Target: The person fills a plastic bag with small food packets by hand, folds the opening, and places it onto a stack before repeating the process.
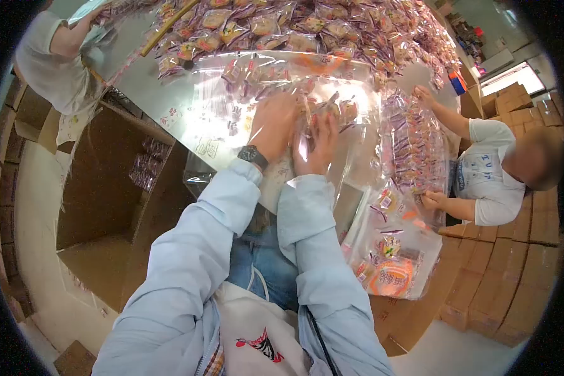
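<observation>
My left hand (274,127), with a black watch at the wrist, lies over a clear plastic bag (357,141) on the table. Close beside it, my right hand (317,141) rests on small wrapped packets (326,109) at the bag, its fingers bent over them. Glare and the shiny film hide part of the fingertips. More wrapped packets (247,70) lie in a row under film just beyond my hands.
A large heap of wrapped packets (301,41) covers the far table. An open cardboard box (100,182) stands at the left. At the right, a co-worker (489,169) handles a filled bag (413,141); another person (56,56) is at upper left. Boxes (507,269) are stacked right.
</observation>
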The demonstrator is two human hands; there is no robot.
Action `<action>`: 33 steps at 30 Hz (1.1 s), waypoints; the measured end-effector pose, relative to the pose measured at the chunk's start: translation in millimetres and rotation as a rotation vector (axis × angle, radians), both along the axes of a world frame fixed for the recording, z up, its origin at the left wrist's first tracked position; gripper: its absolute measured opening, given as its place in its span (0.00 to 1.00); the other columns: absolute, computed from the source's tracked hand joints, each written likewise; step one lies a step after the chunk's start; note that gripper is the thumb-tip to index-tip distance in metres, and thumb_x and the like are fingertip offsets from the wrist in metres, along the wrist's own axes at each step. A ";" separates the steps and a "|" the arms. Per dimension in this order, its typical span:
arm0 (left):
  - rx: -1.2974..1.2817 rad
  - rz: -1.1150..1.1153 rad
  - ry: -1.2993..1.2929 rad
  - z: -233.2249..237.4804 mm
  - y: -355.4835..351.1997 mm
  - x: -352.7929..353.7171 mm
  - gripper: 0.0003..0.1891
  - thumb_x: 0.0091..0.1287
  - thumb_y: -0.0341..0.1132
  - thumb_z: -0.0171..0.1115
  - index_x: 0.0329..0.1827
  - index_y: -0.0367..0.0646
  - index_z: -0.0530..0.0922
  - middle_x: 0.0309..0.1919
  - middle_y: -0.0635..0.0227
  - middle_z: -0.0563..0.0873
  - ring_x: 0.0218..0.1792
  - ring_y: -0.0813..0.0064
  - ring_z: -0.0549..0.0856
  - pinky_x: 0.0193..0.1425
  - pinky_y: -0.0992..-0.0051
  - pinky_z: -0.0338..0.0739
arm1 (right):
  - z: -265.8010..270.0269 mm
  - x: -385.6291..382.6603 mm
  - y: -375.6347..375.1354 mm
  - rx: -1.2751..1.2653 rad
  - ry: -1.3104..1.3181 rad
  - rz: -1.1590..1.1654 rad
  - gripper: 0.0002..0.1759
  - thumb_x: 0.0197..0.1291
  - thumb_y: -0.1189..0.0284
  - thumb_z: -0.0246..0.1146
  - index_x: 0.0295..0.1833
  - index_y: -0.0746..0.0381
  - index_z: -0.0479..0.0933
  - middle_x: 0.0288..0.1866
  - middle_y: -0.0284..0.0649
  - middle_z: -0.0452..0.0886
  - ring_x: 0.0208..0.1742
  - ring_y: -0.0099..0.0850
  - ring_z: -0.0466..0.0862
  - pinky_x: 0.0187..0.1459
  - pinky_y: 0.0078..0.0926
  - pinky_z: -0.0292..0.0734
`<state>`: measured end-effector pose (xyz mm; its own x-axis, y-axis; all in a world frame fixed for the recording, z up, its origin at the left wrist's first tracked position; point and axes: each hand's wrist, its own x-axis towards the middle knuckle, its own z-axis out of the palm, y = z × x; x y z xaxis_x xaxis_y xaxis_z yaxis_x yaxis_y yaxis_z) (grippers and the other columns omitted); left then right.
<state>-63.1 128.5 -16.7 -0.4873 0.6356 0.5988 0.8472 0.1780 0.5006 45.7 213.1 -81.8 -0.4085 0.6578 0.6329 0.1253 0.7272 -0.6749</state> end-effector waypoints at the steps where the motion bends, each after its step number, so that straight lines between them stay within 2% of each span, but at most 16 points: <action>1: -0.016 -0.003 0.014 0.9 0.2 -4.6 0.12 0.63 0.28 0.63 0.50 0.43 0.82 0.48 0.59 0.84 0.53 0.50 0.82 0.64 0.54 0.73 | -2.2 1.9 2.1 0.081 -0.049 -0.041 0.34 0.56 0.77 0.76 0.70 0.64 0.77 0.77 0.54 0.70 0.80 0.57 0.70 0.77 0.57 0.67; 3: -0.056 -0.005 0.043 0.8 -2.6 -14.2 0.11 0.64 0.29 0.65 0.49 0.43 0.83 0.47 0.58 0.84 0.53 0.49 0.82 0.64 0.54 0.74 | 12.5 3.6 -4.2 0.235 -0.146 -0.121 0.33 0.58 0.75 0.75 0.71 0.63 0.78 0.78 0.54 0.71 0.80 0.57 0.69 0.78 0.55 0.66; 4: -0.022 -0.048 0.021 -4.3 -2.0 -18.2 0.10 0.64 0.30 0.67 0.48 0.45 0.84 0.50 0.59 0.85 0.55 0.49 0.83 0.63 0.50 0.74 | 15.3 2.4 -5.7 0.245 -0.163 -0.145 0.33 0.58 0.74 0.75 0.71 0.62 0.78 0.77 0.54 0.71 0.80 0.57 0.69 0.78 0.55 0.66; 7: 0.062 -0.045 0.283 6.3 -3.1 -22.4 0.14 0.65 0.31 0.67 0.54 0.47 0.83 0.56 0.60 0.86 0.62 0.50 0.81 0.67 0.46 0.72 | 15.7 4.2 -6.4 0.277 -0.220 -0.213 0.33 0.60 0.70 0.75 0.72 0.61 0.79 0.77 0.53 0.73 0.80 0.57 0.69 0.78 0.54 0.65; 10: -0.290 -0.114 0.221 6.7 11.7 -36.3 0.22 0.63 0.32 0.69 0.62 0.48 0.80 0.62 0.63 0.86 0.69 0.54 0.78 0.74 0.43 0.67 | 14.4 3.2 -3.6 0.297 -0.257 -0.221 0.34 0.59 0.69 0.75 0.72 0.60 0.79 0.78 0.52 0.73 0.80 0.56 0.69 0.77 0.54 0.65; 13: -0.209 -0.220 0.261 4.9 19.1 -51.8 0.28 0.63 0.33 0.69 0.70 0.51 0.76 0.62 0.64 0.86 0.70 0.57 0.78 0.78 0.44 0.64 | 18.4 1.7 -6.6 0.272 -0.271 -0.189 0.35 0.59 0.69 0.76 0.73 0.61 0.77 0.78 0.52 0.73 0.80 0.57 0.68 0.78 0.53 0.65; 16: -0.309 -0.123 0.373 15.8 23.9 -52.5 0.31 0.63 0.33 0.70 0.72 0.52 0.77 0.64 0.66 0.86 0.71 0.60 0.77 0.78 0.44 0.64 | 18.8 -2.8 -5.4 0.222 -0.239 -0.190 0.37 0.58 0.72 0.76 0.74 0.62 0.74 0.78 0.52 0.73 0.80 0.57 0.68 0.78 0.53 0.65; 19: -0.466 -0.132 0.411 14.3 26.8 -59.4 0.32 0.66 0.36 0.69 0.76 0.54 0.75 0.71 0.68 0.81 0.72 0.64 0.77 0.79 0.48 0.63 | 10.8 -10.8 0.4 0.174 -0.154 -0.197 0.39 0.57 0.76 0.76 0.75 0.63 0.72 0.79 0.51 0.72 0.80 0.57 0.68 0.79 0.52 0.64; 22: -0.381 -0.117 0.366 3.3 33.6 -59.8 0.30 0.70 0.46 0.66 0.76 0.54 0.75 0.74 0.68 0.80 0.74 0.65 0.77 0.80 0.46 0.62 | 12.9 -14.0 4.2 0.192 -0.155 -0.234 0.39 0.56 0.78 0.75 0.75 0.63 0.72 0.81 0.50 0.69 0.80 0.58 0.68 0.80 0.51 0.64; 25: -0.526 -0.123 0.274 10.3 38.5 -61.2 0.30 0.74 0.52 0.61 0.77 0.54 0.74 0.76 0.68 0.78 0.75 0.65 0.76 0.81 0.45 0.59 | 11.2 -17.9 10.3 0.177 -0.200 -0.251 0.38 0.58 0.79 0.74 0.75 0.62 0.72 0.80 0.51 0.68 0.79 0.57 0.68 0.79 0.51 0.65; 27: -0.584 -0.139 0.228 13.2 40.9 -62.8 0.31 0.75 0.53 0.60 0.78 0.53 0.73 0.73 0.68 0.81 0.73 0.64 0.78 0.82 0.44 0.58 | 8.3 -23.3 18.7 0.119 -0.170 -0.240 0.37 0.60 0.78 0.73 0.76 0.57 0.72 0.77 0.52 0.71 0.79 0.56 0.67 0.78 0.51 0.65; 30: -0.550 -0.114 0.236 16.5 39.8 -61.9 0.31 0.76 0.54 0.59 0.79 0.54 0.73 0.69 0.67 0.84 0.70 0.63 0.81 0.83 0.45 0.56 | 7.2 -30.5 24.5 0.016 -0.101 -0.309 0.39 0.55 0.78 0.76 0.73 0.67 0.71 0.74 0.58 0.70 0.74 0.55 0.74 0.72 0.47 0.73; 33: -0.643 -0.109 0.153 27.0 43.6 -58.8 0.29 0.72 0.50 0.64 0.76 0.55 0.76 0.65 0.68 0.87 0.66 0.61 0.84 0.81 0.45 0.58 | 0.3 -30.7 25.2 -0.227 0.074 -0.459 0.51 0.48 0.75 0.81 0.79 0.57 0.66 0.69 0.51 0.71 0.73 0.54 0.72 0.73 0.47 0.70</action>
<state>-121.9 172.1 10.4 -0.3395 0.9299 0.1412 0.9304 0.3099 0.1960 15.0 238.3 -81.5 -0.0050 0.8827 0.4699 0.3432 0.4429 -0.8283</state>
